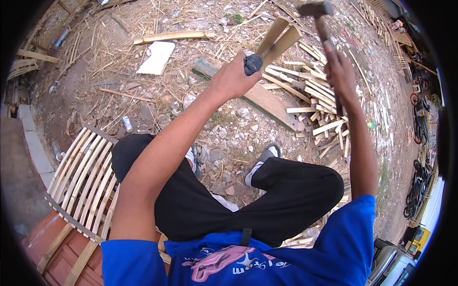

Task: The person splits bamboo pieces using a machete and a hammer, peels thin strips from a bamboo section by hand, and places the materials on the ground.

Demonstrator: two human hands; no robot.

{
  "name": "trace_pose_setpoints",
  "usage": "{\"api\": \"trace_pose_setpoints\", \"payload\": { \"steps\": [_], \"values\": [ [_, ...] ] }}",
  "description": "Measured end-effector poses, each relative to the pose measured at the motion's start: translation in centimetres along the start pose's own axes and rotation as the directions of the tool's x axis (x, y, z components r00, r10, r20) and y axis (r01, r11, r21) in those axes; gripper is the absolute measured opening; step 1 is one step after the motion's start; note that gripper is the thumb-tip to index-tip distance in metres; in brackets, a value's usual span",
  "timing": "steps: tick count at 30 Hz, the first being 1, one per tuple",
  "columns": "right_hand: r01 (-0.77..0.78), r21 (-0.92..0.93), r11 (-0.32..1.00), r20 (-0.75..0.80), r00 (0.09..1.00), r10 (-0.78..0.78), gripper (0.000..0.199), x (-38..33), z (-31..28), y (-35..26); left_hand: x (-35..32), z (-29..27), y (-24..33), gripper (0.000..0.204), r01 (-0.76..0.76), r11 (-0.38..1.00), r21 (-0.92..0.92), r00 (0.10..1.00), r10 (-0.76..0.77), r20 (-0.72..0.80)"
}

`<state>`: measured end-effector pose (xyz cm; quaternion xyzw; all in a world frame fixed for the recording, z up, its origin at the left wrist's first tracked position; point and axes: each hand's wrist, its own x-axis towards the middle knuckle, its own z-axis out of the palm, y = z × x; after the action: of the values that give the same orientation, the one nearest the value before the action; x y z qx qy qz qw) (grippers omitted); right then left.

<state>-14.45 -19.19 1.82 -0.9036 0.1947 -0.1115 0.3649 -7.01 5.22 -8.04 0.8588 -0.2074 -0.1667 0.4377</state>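
1. The left hand (236,78) has its grip curled tight around a black handle (253,65) that pokes out of the fist.
2. Two flat wooden pieces (288,44) stick up just past that fist. They lean apart like a letter V, with something thin and gray low down between them.
3. The right hand (339,74) has its grip wrapped around a hammer (323,29). The dark head is up at the top, and the bottom of the stick shows under the fist.
4. The hammer's head is apart from the wooden pieces, over to their right.
5. A big messy pile of wood sticks (322,93) lies on the stony ground (224,131), past the knees and to the right.
6. A long plank (274,103) lies flat just beside the pile, with some green along its edge.
7. Farther off, a white flat piece (156,58) lies near a long bent wood strip (174,36).
8. A little cup (127,124) sits near the left knee.
9. On the left is a curved rack of wooden slats (86,176).
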Motion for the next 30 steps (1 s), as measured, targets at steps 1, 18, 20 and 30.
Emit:
{"api": "trace_pose_setpoints", "payload": {
  "steps": [1,18,20,30],
  "values": [
    [0.138,0.023,0.99,-0.067,0.988,-0.136,0.051,0.3,-1.8,-1.6,0.0,0.1,0.1,0.047,0.005,1.0,-0.004,1.0,-0.005,0.007],
    [-0.156,-0.297,0.942,0.198,0.955,0.221,0.066,-2.3,7.3,14.5,0.7,0.5,-2.6,0.055,0.064,0.998,-0.004,0.997,-0.065,-0.033],
    [-0.218,-0.113,0.969,0.14,0.962,0.233,0.058,-2.0,6.2,11.4,1.1,0.8,-1.7,0.055,0.077,0.997,0.025,0.997,-0.076,-0.033],
    [0.485,0.3,0.821,-0.421,0.84,-0.342,0.05,3.9,-0.9,-1.9,1.4,1.1,-1.6,0.051,0.043,0.999,0.013,0.999,-0.043,-0.013]
  ]
}}
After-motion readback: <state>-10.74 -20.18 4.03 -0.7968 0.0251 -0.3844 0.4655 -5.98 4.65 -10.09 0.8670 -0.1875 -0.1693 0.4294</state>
